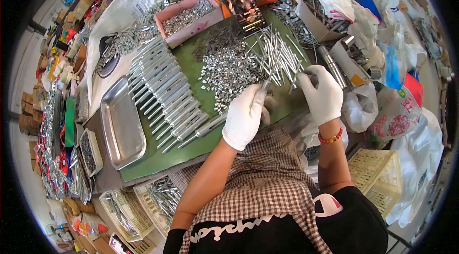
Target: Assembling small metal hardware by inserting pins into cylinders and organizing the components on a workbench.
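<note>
Checked cloth (267, 177) covers the lap, and just past it the left hand (245, 116) pinches a thin metal rod (266, 83) pointing up and away, while the right hand (321, 92), maybe closed on something small, is beside the rod pile (277, 55).

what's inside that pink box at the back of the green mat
The pink box is filled with small silvery metal parts, heaped almost to its rim. Only the top layer shows; whatever lies beneath the heap and the box's floor is covered.
</note>
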{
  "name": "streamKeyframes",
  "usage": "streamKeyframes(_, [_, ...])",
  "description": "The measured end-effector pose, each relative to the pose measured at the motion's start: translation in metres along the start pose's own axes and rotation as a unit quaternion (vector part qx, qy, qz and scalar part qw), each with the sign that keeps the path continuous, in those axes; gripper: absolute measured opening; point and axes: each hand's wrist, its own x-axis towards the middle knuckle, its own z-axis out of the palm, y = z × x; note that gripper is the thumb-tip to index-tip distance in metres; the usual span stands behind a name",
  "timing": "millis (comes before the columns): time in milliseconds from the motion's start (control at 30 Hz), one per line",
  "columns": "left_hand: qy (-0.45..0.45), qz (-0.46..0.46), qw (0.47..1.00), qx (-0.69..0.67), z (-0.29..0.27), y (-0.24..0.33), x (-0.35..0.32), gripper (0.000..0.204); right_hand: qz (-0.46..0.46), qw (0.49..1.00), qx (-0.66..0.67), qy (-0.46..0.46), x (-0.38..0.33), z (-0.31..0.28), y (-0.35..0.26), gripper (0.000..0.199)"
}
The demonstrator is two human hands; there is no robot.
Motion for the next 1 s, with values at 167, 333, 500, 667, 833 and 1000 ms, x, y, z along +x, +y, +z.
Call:
streamKeyframes(167, [-0.003,0.019,0.997,0.078,0.001,0.004,-0.004,0.034,0.155,0.911,0.351,-0.150,0.005,-0.006,-0.019,0.030])
streamKeyframes(333, [-0.012,0.060,0.994,0.090,0.008,0.005,-0.008,0.026,0.203,0.808,0.521,-0.187,0.010,-0.005,-0.018,0.022])
streamKeyframes(500, [-0.019,0.037,0.996,0.080,0.009,0.008,-0.008,0.022,0.194,0.824,0.519,-0.120,0.009,-0.024,-0.017,0.016])
streamKeyframes(667, [-0.009,0.032,0.997,0.069,0.010,0.007,-0.008,0.021,0.185,0.840,0.503,-0.081,0.008,-0.038,-0.007,0.014])
streamKeyframes(833, [-0.011,0.037,0.997,0.074,0.012,0.007,-0.009,0.023,0.190,0.849,0.491,-0.054,0.005,-0.049,0.003,0.016])
streamKeyframes(1000, [-0.021,0.055,0.996,0.071,0.015,0.005,-0.010,0.022,0.192,0.858,0.476,-0.033,0.003,-0.061,0.010,0.018])
